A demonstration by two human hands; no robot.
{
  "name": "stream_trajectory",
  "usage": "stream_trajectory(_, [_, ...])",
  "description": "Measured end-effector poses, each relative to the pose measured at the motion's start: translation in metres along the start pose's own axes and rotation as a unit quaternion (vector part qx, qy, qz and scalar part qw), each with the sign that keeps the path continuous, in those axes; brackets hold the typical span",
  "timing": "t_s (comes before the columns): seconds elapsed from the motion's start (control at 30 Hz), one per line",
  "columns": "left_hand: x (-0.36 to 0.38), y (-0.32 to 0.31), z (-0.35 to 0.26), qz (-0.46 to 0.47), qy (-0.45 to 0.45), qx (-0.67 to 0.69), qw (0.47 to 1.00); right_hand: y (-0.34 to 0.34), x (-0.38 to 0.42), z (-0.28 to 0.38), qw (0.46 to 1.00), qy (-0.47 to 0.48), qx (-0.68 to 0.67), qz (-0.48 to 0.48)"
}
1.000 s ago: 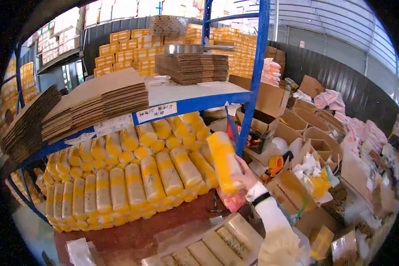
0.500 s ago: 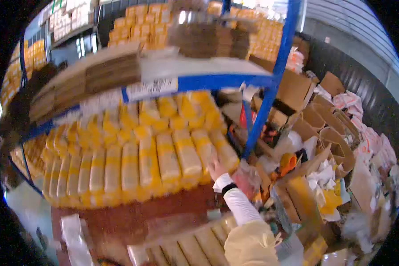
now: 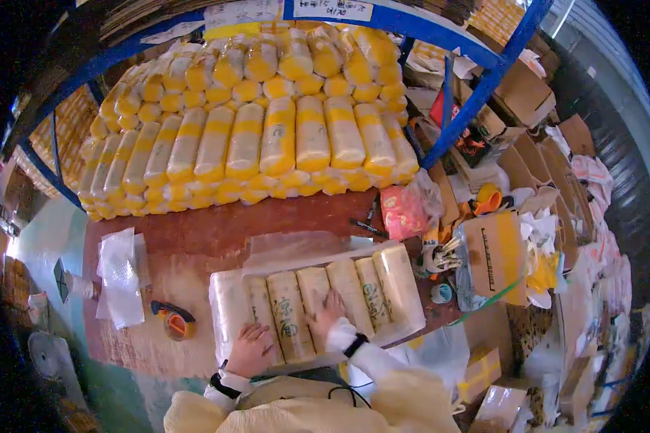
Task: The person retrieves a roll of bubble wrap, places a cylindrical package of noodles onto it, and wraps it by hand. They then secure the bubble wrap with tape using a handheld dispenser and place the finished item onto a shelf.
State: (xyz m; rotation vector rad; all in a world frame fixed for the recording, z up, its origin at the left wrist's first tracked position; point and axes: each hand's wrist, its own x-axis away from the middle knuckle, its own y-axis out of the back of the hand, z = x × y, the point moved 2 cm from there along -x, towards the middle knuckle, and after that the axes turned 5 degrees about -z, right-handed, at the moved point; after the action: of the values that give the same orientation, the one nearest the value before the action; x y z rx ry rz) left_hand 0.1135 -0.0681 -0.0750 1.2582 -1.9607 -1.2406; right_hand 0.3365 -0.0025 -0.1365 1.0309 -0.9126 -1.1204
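A row of long, rounded cream packs (image 3: 292, 321) lies side by side in a clear plastic sheet (image 3: 404, 328) at the table's front. Several packs bear dark handwritten characters. My left hand (image 3: 251, 351) rests on the near left part of the row, its fingers spread over the packs. Palm down, my right hand (image 3: 330, 315) lies on the middle packs with its fingers apart. Neither hand is closed around anything. Behind the row, a tall stack of yellow-banded, plastic-wrapped packs (image 3: 277, 137) fills the space under the shelf.
On the red-brown table (image 3: 195, 238), a tape dispenser (image 3: 175, 322) and bubble-wrap sheets (image 3: 120, 278) lie left. A pink bag (image 3: 403, 213), a cup of sticks (image 3: 440, 257) and a tape roll (image 3: 441, 293) sit right. Open cardboard boxes (image 3: 492, 252) crowd beyond, near a blue shelf post (image 3: 484, 94).
My right hand has come back from the stack's right end to the row in front of me. My left hand is now in view, on the same row. The view has tilted down.
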Motion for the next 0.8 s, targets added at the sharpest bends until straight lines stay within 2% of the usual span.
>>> stream_trajectory(0.03, [0.003, 0.001, -0.001, 0.005, 0.003, 0.0, 1.0, -0.002, -0.011, 0.011, 0.999, -0.022, -0.027, -0.015])
stream_trajectory(0.07, [0.006, 0.004, -0.004, -0.005, 0.016, -0.011, 1.0, -0.017, -0.037, 0.009, 0.993, -0.007, 0.01, -0.116])
stream_trajectory(0.17, [0.011, 0.015, -0.014, -0.026, 0.023, -0.07, 0.997, 0.004, -0.093, 0.006, 0.999, -0.001, -0.011, 0.052])
stream_trajectory(0.23, [0.017, 0.014, -0.018, -0.013, -0.004, -0.135, 0.991, 0.023, -0.103, 0.015, 0.985, -0.064, -0.014, 0.161])
stream_trajectory(0.33, [0.019, 0.013, -0.022, 0.015, 0.008, -0.118, 0.993, 0.02, -0.096, 0.017, 0.998, -0.026, 0.038, 0.047])
stream_trajectory(0.37, [0.019, 0.008, -0.021, 0.014, 0.006, -0.142, 0.99, 0.022, -0.089, 0.014, 1.0, -0.005, 0.008, 0.004])
stream_trajectory(0.43, [0.02, -0.004, -0.015, 0.02, 0.0, -0.192, 0.981, 0.037, -0.077, 0.012, 0.996, -0.027, -0.079, -0.003])
stream_trajectory(0.47, [0.022, -0.003, -0.016, 0.015, 0.01, -0.172, 0.985, 0.045, -0.069, 0.011, 0.992, -0.039, -0.123, -0.009])
stream_trajectory(0.5, [0.019, -0.002, -0.018, 0.007, 0.019, -0.152, 0.988, 0.057, -0.058, 0.011, 0.988, 0.006, -0.153, -0.022])
stream_trajectory(0.53, [0.015, 0.0, -0.019, -0.002, 0.028, -0.132, 0.991, 0.064, -0.045, 0.012, 0.979, 0.033, -0.174, -0.096])
stream_trajectory(0.6, [0.003, 0.008, -0.028, 0.002, 0.112, 0.093, 0.989, 0.068, -0.007, 0.018, 0.943, 0.089, -0.213, -0.239])
stream_trajectory(0.63, [-0.002, 0.012, -0.036, 0.004, 0.156, 0.204, 0.966, 0.071, 0.012, 0.021, 0.929, 0.114, -0.229, -0.266])
stream_trajectory(0.7, [-0.028, 0.023, -0.061, 0.053, 0.159, 0.288, 0.943, 0.08, 0.054, 0.024, 0.898, 0.161, -0.264, -0.312])
stream_trajectory(0.73, [-0.037, 0.024, -0.072, 0.077, 0.161, 0.329, 0.928, 0.085, 0.069, 0.024, 0.9, 0.139, -0.277, -0.306])
stream_trajectory(0.8, [-0.052, -0.003, -0.076, 0.061, 0.094, 0.453, 0.884, 0.088, 0.089, 0.024, 0.9, 0.099, -0.303, -0.296])
